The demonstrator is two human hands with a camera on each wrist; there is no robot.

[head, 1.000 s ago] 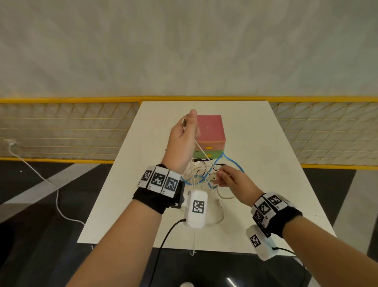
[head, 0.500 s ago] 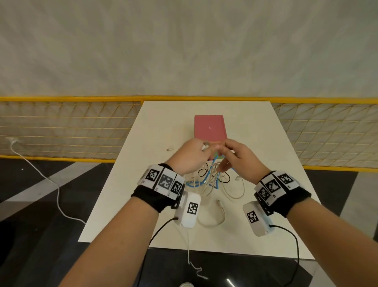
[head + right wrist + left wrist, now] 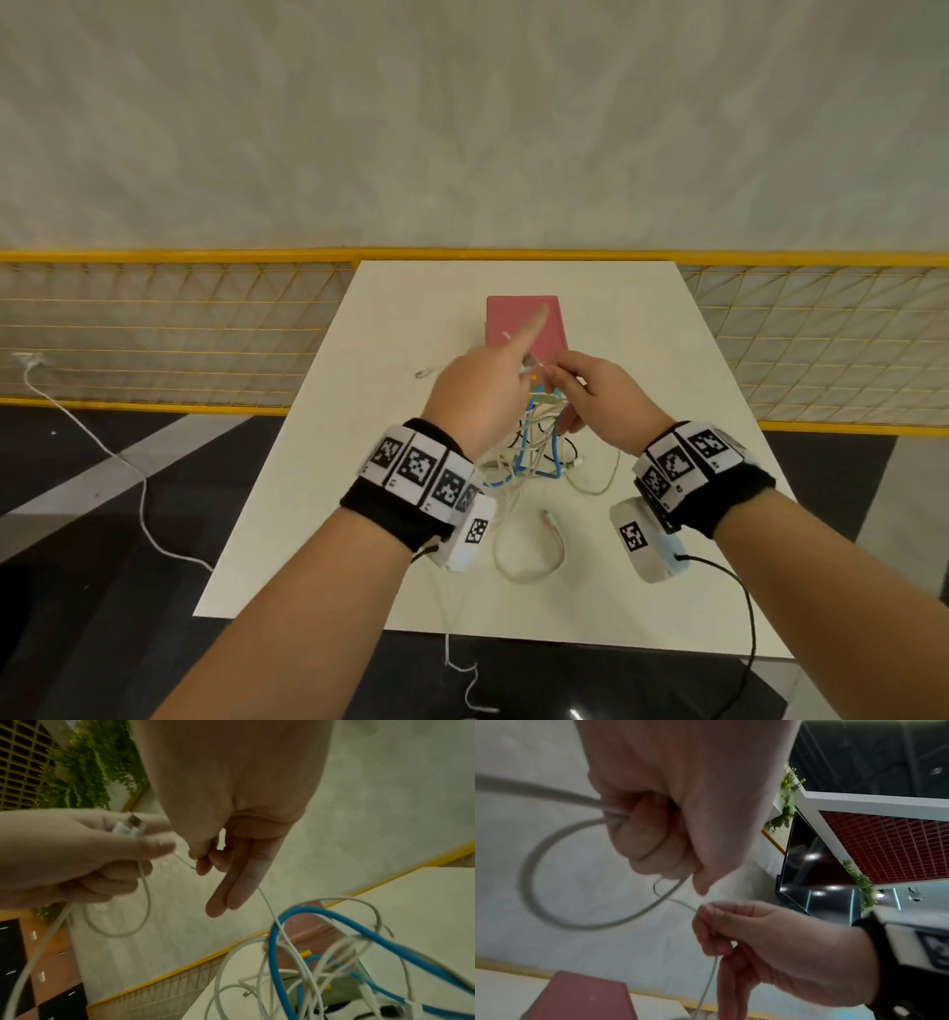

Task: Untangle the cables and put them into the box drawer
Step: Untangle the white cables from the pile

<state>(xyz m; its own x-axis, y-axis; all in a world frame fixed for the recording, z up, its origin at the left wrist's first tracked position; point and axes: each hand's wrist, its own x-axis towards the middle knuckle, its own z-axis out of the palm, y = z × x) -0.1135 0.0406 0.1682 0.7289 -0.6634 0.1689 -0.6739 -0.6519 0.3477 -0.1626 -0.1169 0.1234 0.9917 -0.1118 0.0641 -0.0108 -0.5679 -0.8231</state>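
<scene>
A pink-topped drawer box (image 3: 524,324) stands mid-table. In front of it lies a tangle of white, black and blue cables (image 3: 534,452). Both hands hover close together above the tangle. My left hand (image 3: 482,390) grips a white cable (image 3: 534,862) that loops out of its fist, and the cable's USB plug (image 3: 128,826) sticks out by the thumb; its forefinger points toward the box. My right hand (image 3: 595,390) pinches a thin white cable (image 3: 270,906) between thumb and forefinger, and that strand runs down into the tangle past the blue cable (image 3: 334,925).
The white table (image 3: 667,360) carries a loose white cable loop (image 3: 534,560) near its front edge and a small plug (image 3: 423,372) left of the hands. A yellow mesh fence (image 3: 154,329) runs behind. Another white cord (image 3: 128,462) trails on the floor at left.
My left hand came down from its raised position and my right hand rose from the tangle; they now meet just above it, in front of the box.
</scene>
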